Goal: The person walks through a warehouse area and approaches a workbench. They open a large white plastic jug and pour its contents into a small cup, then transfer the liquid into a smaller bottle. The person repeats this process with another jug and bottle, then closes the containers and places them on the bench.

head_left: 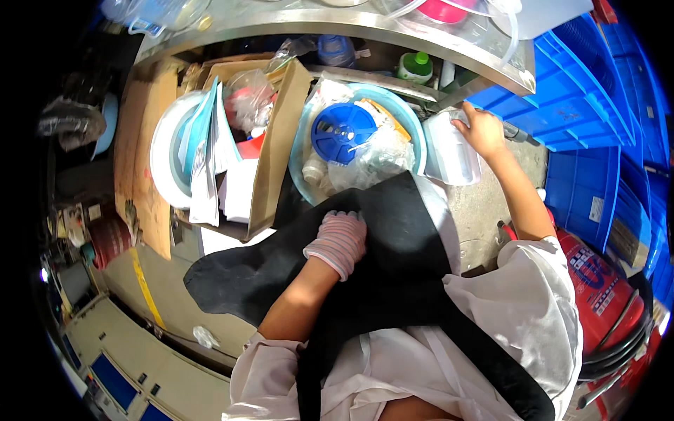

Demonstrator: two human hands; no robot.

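My right hand [484, 131] is bare and closed on the rim of a clear plastic container [449, 149], which hangs tilted beside a light blue basin [420, 133]. My left hand [339, 242] wears a pink-and-grey striped knit glove and lies against the black apron [404, 231] over my lap. Its fingers look curled in, and whatever they may hold is hidden. Inside the basin are a blue plastic reel [344, 132], crumpled clear plastic bags [375, 160] and a white bottle [314, 168].
A metal table [281, 35] spans above the basin. Left of it stands a cardboard box [281, 133] with papers and a white bowl [160, 154]. A green bottle [415, 67] is behind. Blue crates [583, 186] and a red machine [597, 288] with a black hose are on the right.
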